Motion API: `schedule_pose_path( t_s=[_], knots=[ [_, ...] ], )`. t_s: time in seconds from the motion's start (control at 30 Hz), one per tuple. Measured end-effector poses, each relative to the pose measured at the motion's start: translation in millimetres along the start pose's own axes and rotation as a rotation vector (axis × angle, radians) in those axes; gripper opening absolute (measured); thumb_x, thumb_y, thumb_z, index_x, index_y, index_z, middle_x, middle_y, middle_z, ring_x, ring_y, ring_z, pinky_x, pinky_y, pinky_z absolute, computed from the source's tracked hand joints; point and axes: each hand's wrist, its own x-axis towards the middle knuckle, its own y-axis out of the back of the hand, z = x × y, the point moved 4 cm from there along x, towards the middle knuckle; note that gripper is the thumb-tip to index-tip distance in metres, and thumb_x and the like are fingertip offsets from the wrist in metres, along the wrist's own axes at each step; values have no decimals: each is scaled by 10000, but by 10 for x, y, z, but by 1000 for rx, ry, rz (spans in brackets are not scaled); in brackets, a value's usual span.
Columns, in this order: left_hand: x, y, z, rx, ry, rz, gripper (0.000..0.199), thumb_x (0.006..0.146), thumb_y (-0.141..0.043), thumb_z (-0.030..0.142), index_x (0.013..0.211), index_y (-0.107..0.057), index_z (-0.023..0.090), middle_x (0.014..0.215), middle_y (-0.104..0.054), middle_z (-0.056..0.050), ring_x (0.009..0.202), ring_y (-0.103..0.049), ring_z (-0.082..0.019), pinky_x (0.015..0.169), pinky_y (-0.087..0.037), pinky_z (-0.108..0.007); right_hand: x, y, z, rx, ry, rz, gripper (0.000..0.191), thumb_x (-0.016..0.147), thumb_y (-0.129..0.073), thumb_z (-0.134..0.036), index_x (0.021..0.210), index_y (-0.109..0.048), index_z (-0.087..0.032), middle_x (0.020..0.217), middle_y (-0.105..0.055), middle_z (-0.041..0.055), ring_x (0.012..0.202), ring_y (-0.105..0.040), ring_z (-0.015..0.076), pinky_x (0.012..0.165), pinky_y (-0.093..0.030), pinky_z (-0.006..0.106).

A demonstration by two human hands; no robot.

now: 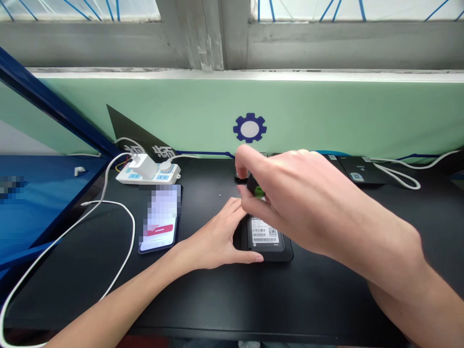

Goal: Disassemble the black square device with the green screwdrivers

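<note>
My left hand (213, 239) lies on the desk and cups the left and front edges of a flat black device (263, 234). A white label with a barcode and QR code covers the device's top. My right hand (290, 198) hangs just above it, pinching a small black piece with a green patch (256, 189) between thumb and fingers. Behind those fingers stands a round dark object (240, 178), partly hidden.
A white power strip (148, 174) with a plugged-in charger sits at the back left, near a smartphone (159, 220) with a blurred screen. White cables (123, 232) run across the black desk (253, 299). A black box (358, 170) lies at the back right, against a green wall.
</note>
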Motion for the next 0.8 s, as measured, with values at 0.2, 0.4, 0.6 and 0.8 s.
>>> schedule_pose_path(
  t_s=[0.2, 0.4, 0.6, 0.8],
  knots=[
    [-27, -15, 11, -20, 21, 26, 943, 870, -981, 649, 1672, -582, 356, 1628, -636, -146, 1488, -596, -482, 1230, -565, -706, 16, -1, 1, -26, -8, 16, 176, 1137, -579, -378, 1037, -574, -233, 654, -522, -35, 541, -264, 154, 559, -207, 358],
    [-21, -17, 43, -14, -6, 3, 970, 890, -970, 647, 1709, -550, 342, 1750, -545, -154, 1550, -549, -486, 1265, -536, -713, 42, 21, 24, -23, -48, 12, 259, 1084, -577, -344, 851, -528, -245, 631, -493, -31, 530, -262, 142, 556, -237, 347],
    [-32, -8, 51, -17, 21, 44, 999, 873, -1000, 611, 1722, -543, 347, 1755, -552, -151, 1553, -548, -488, 1274, -530, -701, 61, 7, 14, -8, -27, 8, 165, 1082, -603, -251, 923, -573, -221, 652, -532, -35, 537, -281, 135, 563, -225, 342],
    [-21, 26, 42, -56, 45, 35, 955, 887, -990, 610, 1690, -547, 342, 1697, -601, -135, 1551, -559, -461, 1293, -516, -684, 35, -4, 31, -27, -34, 23, 202, 1115, -641, -382, 1019, -554, -227, 641, -493, -54, 544, -282, 146, 562, -223, 340]
  ],
)
